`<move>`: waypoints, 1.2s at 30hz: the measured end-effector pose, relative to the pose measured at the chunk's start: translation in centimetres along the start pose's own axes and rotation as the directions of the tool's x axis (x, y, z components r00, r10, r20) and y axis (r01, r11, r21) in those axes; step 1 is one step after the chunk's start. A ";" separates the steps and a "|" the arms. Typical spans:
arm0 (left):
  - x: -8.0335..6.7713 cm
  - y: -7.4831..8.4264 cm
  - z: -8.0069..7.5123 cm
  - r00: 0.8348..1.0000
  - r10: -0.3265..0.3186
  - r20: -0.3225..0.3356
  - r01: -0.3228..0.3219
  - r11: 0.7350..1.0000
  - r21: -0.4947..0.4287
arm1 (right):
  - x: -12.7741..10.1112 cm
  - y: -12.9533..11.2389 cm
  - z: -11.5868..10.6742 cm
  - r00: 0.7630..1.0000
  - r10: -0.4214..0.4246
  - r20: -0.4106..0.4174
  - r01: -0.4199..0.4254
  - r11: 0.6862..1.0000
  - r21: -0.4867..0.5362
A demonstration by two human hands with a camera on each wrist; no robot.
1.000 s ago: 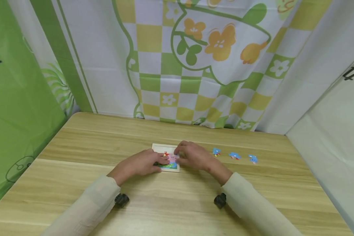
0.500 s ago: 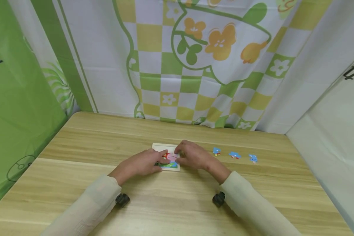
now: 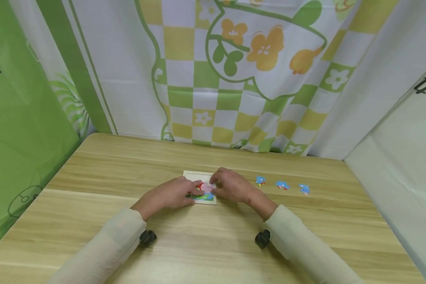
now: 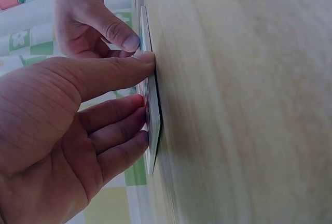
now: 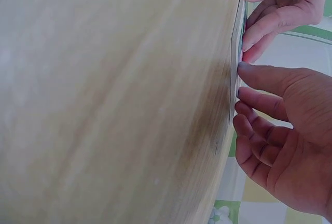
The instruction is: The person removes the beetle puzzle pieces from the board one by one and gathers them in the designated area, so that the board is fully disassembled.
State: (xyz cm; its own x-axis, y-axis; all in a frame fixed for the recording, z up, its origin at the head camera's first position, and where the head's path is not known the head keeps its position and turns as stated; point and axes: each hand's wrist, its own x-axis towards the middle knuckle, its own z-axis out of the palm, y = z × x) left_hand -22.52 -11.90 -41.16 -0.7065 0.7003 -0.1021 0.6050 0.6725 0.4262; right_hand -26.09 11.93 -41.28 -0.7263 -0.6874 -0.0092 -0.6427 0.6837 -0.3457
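A small picture puzzle in a pale wooden tray [image 3: 198,172] lies on the table, showing a pink face [image 3: 207,187] over blue and green; its upper part is bare white. My left hand [image 3: 174,193] is at its left, fingertips on the picture and thumb at the near rim, as the left wrist view shows. At the right side, my right hand [image 3: 233,185] touches the tray with thumb and index finger spread apart, other fingers loosely bent. In the right wrist view, the thumb [image 5: 264,77] meets the tray's edge. The fingers hide parts of the picture.
Three loose blue puzzle pieces lie in a row to the right: a near one [image 3: 260,180], a middle one [image 3: 282,184] and a far one [image 3: 304,188]. The wooden table [image 3: 206,244] ends at a checkered curtain [image 3: 227,102] behind.
Both hands stay at the tray with only slight shifts. The left index finger has spread from its neighbour, showing more of the pink face. The loose pieces lie as before.
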 end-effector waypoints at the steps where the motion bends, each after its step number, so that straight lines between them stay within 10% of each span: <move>1: 0.0 0.0 0.0 1.000 0.000 0.000 0.000 1.000 -0.001 | 0.0 0.0 0.0 1.000 0.003 -0.001 -0.003 1.000 0.000; 36: 0.0 0.1 -0.1 0.999 -0.025 0.022 0.025 1.000 -0.013 | 0.2 -0.3 0.0 0.988 0.071 -0.140 -0.060 0.995 0.081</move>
State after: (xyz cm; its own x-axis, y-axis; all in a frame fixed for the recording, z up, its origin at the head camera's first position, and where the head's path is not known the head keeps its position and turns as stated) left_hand -22.51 -11.93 -40.99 -0.7129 0.6886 -0.1323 0.5823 0.6865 0.4355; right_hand -26.06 11.57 -41.14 -0.7971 -0.5960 0.0972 -0.5759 0.7020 -0.4189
